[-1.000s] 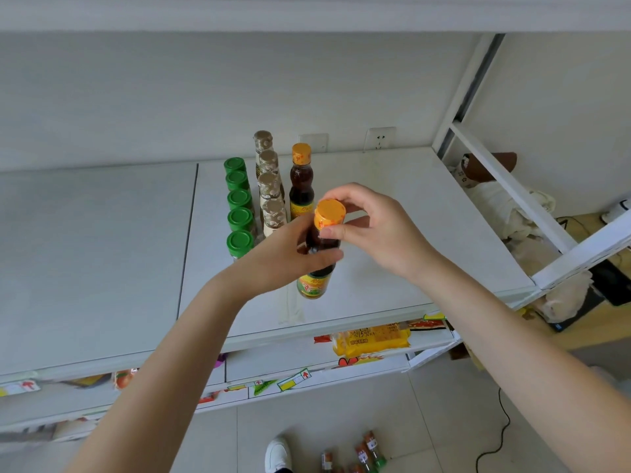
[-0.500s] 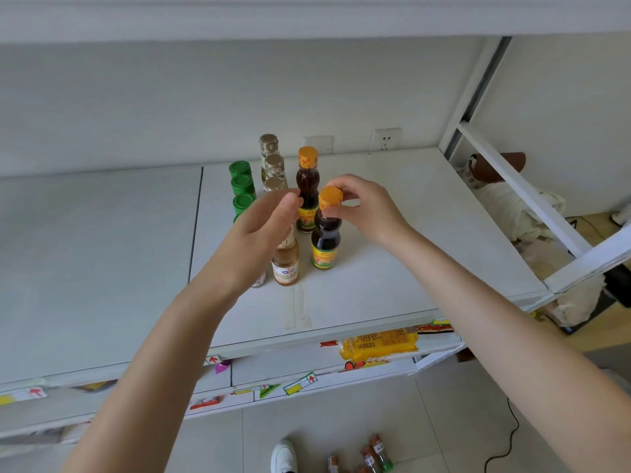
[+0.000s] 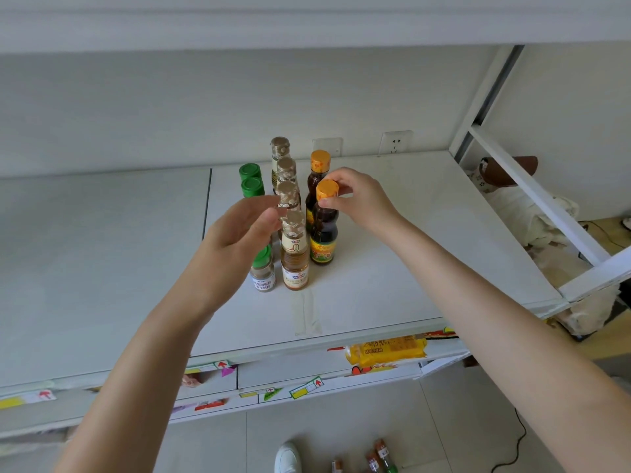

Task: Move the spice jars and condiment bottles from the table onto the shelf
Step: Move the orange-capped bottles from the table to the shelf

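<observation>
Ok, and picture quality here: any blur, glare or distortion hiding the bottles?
Head view: soft, even light, faint shadows on the shelf, no glare; wide-angle stretch toward the corners; the dark bottle pinched by the right hand is sharp, its label too small to read; the left hand partly covers the green-capped jars.

The shelf [image 3: 375, 302] was plain off-white all over. The left row of jars [image 3: 253, 187] had bright green caps, and the nearest jar [image 3: 263, 276] had greyish-brown contents and a white label with blue print. The middle bottles [image 3: 294, 257] were pale amber, with gold foil caps in a mottled pattern. The near dark bottle [image 3: 324, 230] was brown-black with an orange-yellow cap and a yellow-green label, and the far dark bottle [image 3: 316, 177] had the same colours. Lower down there was a yellow packet [image 3: 386, 348] and stickers [image 3: 307, 387] with red arrows. The white shoe [image 3: 288, 459] and black cable [image 3: 512, 452] were on pale grey floor tiles [image 3: 341, 421].
</observation>
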